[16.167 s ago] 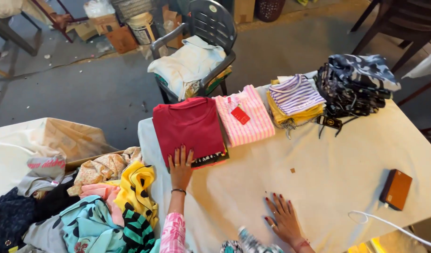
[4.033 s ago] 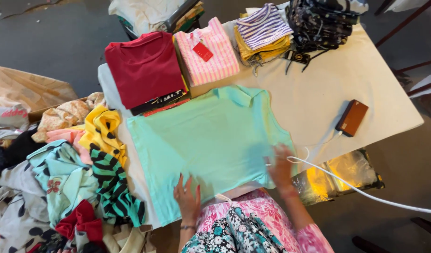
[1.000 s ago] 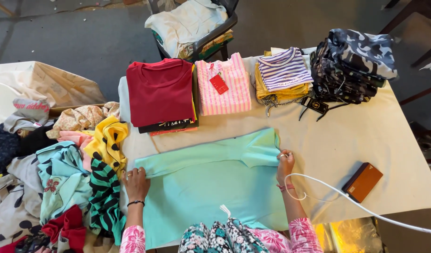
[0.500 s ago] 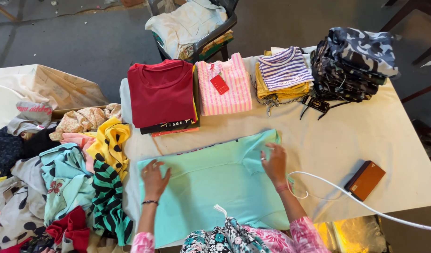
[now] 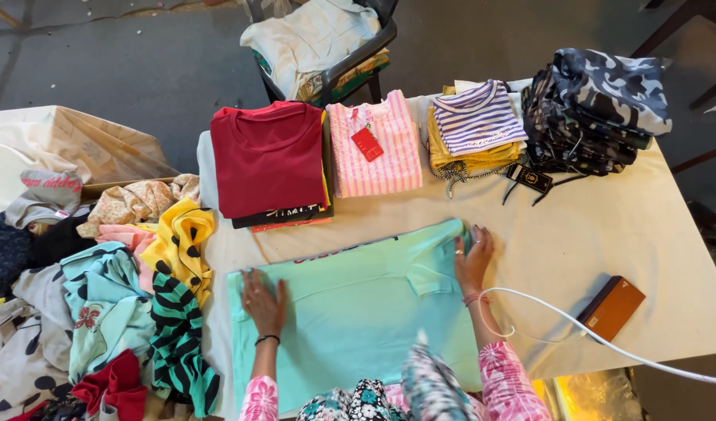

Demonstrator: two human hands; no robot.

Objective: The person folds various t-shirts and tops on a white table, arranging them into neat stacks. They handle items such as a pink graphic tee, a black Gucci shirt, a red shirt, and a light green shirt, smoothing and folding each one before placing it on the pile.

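Mint-green shirt (image 5: 358, 312) lies spread on the near side of the white table (image 5: 607, 234), a fold showing along its far edge. Soft and light, it looks limp and likely best taken by hems or corners. Left hand (image 5: 264, 302) lies flat and open on its left part; right hand (image 5: 472, 257) rests open, fingers spread, on its right edge; neither grasps anything. Beyond stand folded stacks: red shirt (image 5: 268, 156), pink striped top (image 5: 373, 144), camouflage pile (image 5: 599, 109). A cardboard box (image 5: 77, 144) at left sits behind loose clothes (image 5: 124, 296).
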